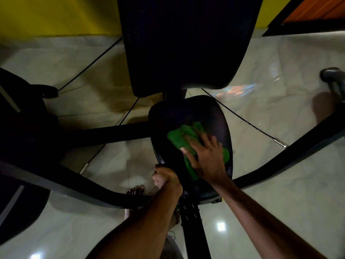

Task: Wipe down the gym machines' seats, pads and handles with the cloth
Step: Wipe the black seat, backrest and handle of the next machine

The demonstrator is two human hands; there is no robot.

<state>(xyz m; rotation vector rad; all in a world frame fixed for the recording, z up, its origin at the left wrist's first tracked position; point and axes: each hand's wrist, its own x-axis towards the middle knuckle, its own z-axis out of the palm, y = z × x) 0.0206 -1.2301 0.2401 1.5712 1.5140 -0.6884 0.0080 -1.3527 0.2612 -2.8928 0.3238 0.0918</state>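
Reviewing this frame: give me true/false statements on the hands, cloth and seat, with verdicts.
1. The right hand presses the green cloth flat on the seat. True.
2. The left hand hangs free. False: it grips the seat's near edge.
3. The green cloth lies on the backrest pad. False: it lies on the seat, below that pad.
4. The floor is pale glossy tile. True.

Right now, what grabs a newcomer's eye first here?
The bright green cloth, mid-frame on the black seat, with the right hand pressed flat on it. Next, the left hand gripping the seat's near-left edge, and the yellow wall at top left behind the dark back pad.
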